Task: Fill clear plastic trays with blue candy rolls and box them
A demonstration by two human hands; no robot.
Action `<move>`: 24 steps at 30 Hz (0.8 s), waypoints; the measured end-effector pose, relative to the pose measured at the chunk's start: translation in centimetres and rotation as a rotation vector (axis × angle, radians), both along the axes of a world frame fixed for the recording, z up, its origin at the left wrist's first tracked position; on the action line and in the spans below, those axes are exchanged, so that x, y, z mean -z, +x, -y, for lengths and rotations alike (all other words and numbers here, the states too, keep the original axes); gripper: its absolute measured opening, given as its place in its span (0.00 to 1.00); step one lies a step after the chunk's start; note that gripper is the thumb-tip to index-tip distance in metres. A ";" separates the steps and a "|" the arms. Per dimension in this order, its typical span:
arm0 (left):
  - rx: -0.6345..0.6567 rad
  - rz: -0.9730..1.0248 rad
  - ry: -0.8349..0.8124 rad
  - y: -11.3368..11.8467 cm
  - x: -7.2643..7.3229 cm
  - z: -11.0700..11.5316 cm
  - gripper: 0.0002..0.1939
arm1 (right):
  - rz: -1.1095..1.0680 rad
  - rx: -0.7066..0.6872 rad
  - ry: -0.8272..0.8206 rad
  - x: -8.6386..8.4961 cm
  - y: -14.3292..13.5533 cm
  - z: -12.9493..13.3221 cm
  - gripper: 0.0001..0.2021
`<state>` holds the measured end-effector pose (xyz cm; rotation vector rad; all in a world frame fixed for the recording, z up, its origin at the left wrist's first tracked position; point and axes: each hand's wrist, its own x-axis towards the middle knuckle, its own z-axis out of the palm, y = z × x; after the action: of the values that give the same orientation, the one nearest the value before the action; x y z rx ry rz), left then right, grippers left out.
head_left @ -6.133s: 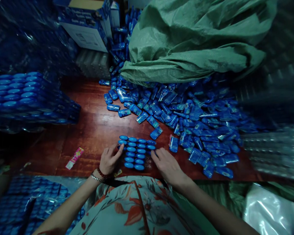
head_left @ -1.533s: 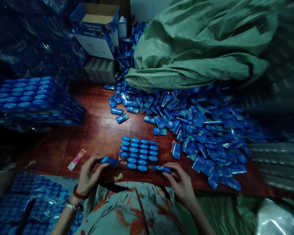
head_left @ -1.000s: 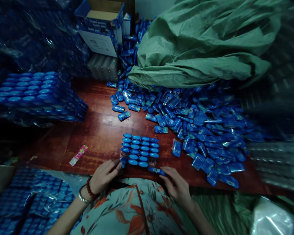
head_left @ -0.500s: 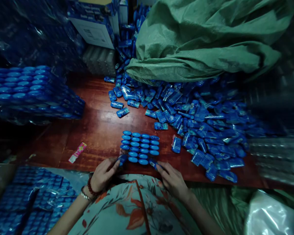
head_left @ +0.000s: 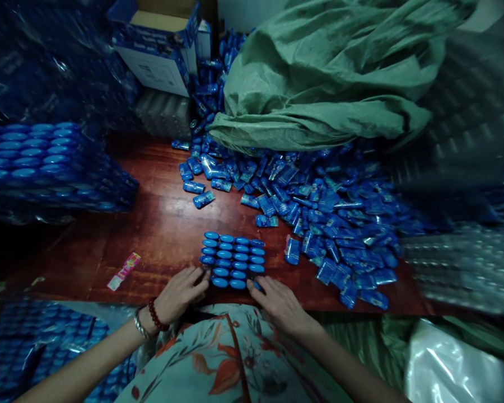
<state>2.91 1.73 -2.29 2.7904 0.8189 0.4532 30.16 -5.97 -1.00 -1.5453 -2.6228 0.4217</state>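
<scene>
Several blue oval-topped containers (head_left: 231,254) stand in close rows near the front edge of the wooden table (head_left: 159,224). My left hand (head_left: 185,289) is at the near left corner of this block, fingers curled, with something dark at the fingertips that I cannot make out. At the near right corner, my right hand (head_left: 277,299) has its fingers bent round a small blue container (head_left: 257,285), mostly hidden by them. A large heap of wrapped blue containers (head_left: 336,218) spreads behind and to the right of the block.
A green sack (head_left: 319,84) lies over the back of the heap. Stacked blue packs (head_left: 46,162) stand at left, near an open box (head_left: 155,61) and clear trays (head_left: 163,112). A pink strip (head_left: 125,271) lies front left. More clear trays (head_left: 457,268) are at right.
Both hands have moved in against the block's near corners. The blue containers that showed in my fingers are now largely hidden there. The whole view has shifted slightly.
</scene>
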 end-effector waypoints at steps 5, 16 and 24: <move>0.011 0.060 0.003 0.0 0.4 -0.1 0.14 | -0.203 0.157 0.107 2.1 -0.2 0.9 0.25; -0.205 0.289 0.018 -2.0 0.6 -2.1 0.14 | -0.161 0.558 0.397 1.9 4.8 0.6 0.15; -0.839 0.107 -0.260 2.8 2.0 -14.4 0.18 | 0.192 0.987 0.133 2.5 5.4 -3.0 0.27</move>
<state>5.71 16.08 -4.27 2.0565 1.8490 0.5508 35.60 -3.01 -3.50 -2.5994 -1.5857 0.0093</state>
